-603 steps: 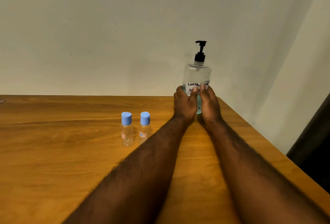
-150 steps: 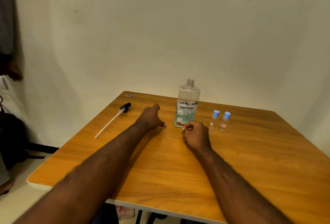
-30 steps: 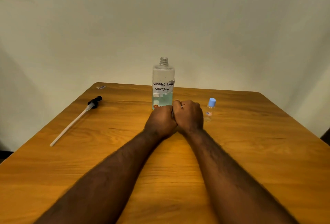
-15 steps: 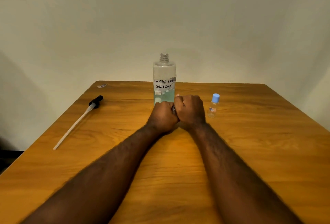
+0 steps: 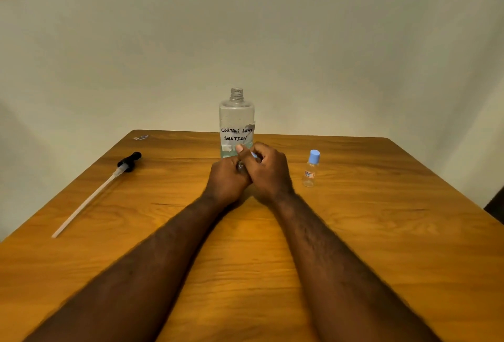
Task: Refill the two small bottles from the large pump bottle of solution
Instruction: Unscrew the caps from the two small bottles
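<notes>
My left hand [image 5: 226, 180] grips one small bottle [image 5: 241, 166] just in front of the large bottle [image 5: 236, 115], and my right hand [image 5: 268, 175] has its fingers pinched on the blue cap [image 5: 254, 155]. The other small bottle [image 5: 311, 170] stands capped on the tabletop [image 5: 354, 232], to the right. It is light, thin and probably slick plastic, so I should hold the body firmly without crushing it.

Right hand [image 5: 268, 175] fist loosened, thumb raised; blue cap [image 5: 254, 154] now shows in its fingers, above left hand [image 5: 225, 180] gripping small bottle [image 5: 240, 166].

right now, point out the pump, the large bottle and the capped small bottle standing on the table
pump [image 5: 128, 163]: head view, black head
large bottle [image 5: 236, 115]: head view, clear upper body
capped small bottle [image 5: 315, 154]: head view, blue cap
</notes>
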